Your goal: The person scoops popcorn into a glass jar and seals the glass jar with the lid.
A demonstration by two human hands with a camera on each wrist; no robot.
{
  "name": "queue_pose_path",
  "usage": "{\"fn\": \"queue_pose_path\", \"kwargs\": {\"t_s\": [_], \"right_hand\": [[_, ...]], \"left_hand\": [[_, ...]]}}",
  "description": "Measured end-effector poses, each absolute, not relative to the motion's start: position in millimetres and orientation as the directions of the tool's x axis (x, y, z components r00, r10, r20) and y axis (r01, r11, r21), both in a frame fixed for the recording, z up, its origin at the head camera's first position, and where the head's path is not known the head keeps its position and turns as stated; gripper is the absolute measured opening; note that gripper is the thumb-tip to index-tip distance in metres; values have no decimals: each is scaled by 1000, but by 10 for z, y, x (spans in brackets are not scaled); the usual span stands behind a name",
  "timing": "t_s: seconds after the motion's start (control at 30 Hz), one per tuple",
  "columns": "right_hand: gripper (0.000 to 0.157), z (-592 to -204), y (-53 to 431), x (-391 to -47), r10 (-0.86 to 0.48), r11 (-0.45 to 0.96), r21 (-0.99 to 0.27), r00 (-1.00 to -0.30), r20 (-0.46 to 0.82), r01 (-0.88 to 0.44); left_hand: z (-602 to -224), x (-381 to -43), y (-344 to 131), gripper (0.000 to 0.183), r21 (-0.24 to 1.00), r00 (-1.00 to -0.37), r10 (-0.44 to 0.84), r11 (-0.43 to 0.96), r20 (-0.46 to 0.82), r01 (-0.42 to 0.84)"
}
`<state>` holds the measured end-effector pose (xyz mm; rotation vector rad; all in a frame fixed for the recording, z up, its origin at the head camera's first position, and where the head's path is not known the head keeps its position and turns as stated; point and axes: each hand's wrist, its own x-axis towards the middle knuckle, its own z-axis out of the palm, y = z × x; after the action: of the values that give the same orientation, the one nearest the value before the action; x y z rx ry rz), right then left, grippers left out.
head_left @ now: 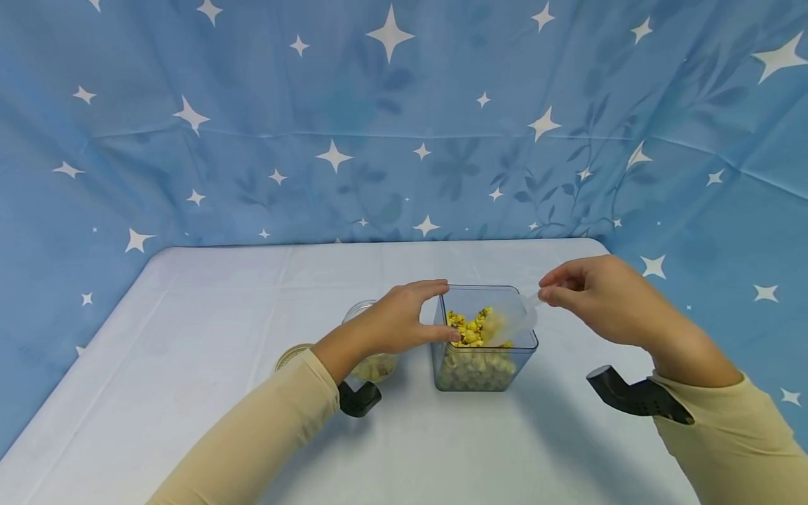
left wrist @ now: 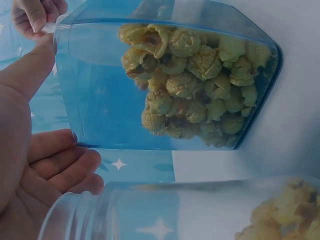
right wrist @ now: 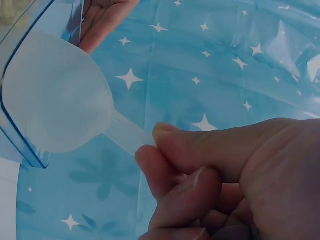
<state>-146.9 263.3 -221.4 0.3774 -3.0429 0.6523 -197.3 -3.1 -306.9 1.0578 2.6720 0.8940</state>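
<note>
A clear square plastic container (head_left: 486,372) partly filled with yellow popcorn (head_left: 466,327) stands on the table. My left hand (head_left: 404,315) holds its left side by the rim, thumb at the near corner and fingertips at the far one. Between thumb and index finger, my right hand (head_left: 596,298) pinches the handle of a translucent white scoop (right wrist: 57,95). The tilted scoop reaches over the container's right rim, its bowl inside with popcorn at its front. Below my left hand, a clear jar (left wrist: 145,210) with popcorn in it shows in the left wrist view.
My left forearm partly covers the jar and a gold-coloured round lid (head_left: 292,354) beside it. A white cloth covers the table (head_left: 208,330). Behind it hangs a blue curtain (head_left: 284,105) with white stars. Black camera mounts (head_left: 637,396) stick out at both wrists.
</note>
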Motion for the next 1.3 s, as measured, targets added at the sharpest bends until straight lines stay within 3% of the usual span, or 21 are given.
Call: {"fn": "queue_pose_path", "kwargs": {"t_s": [0.3,0.57,1.0,1.3], "right_hand": [[25,-2285,2538,-1562,-271,875,-418,-963,0,-246],[27,-2612,2618,-1660,-252,819,-544,-966,-53,-184],[35,-2906,2579,-1605,-236,733,-644,-970,61,-219],[39,-2909,2671,-1600,-158,699,-703,-987,29,-132]], "left_hand": [[-3057,-1970,-61,80,585,-757,648,583,85,564],[-3059,-1974,-51,81,570,-755,650,589,87,574],[-3069,-1976,-34,81,580,-754,650,581,90,570],[-3081,-1972,-23,81,583,-754,651,582,82,566]]}}
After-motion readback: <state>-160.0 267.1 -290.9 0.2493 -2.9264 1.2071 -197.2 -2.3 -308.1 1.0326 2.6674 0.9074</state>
